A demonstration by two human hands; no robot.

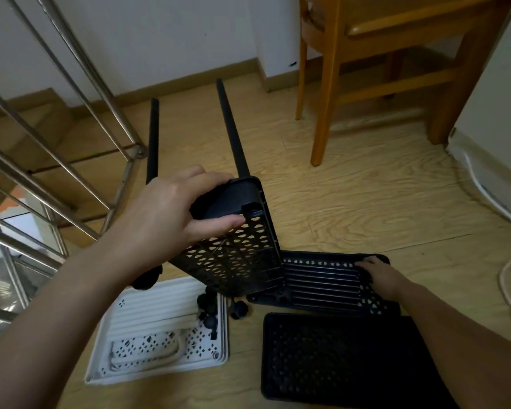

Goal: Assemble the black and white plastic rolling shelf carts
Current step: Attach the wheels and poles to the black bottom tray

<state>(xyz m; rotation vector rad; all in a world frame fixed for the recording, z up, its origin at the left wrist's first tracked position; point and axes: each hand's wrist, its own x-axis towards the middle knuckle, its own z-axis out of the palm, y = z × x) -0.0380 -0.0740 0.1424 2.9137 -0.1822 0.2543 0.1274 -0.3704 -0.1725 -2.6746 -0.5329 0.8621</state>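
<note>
- The left hand (165, 222) grips the end of a black shelf tray (239, 255), held tilted in the middle of the frame. Two black poles (232, 128) point from it toward the top.
- The right hand (381, 278) lies on a second black tray (316, 278) on the floor at the right; whether its fingers close, I cannot tell.
- White trays (160, 335) lie at the lower left.
</note>
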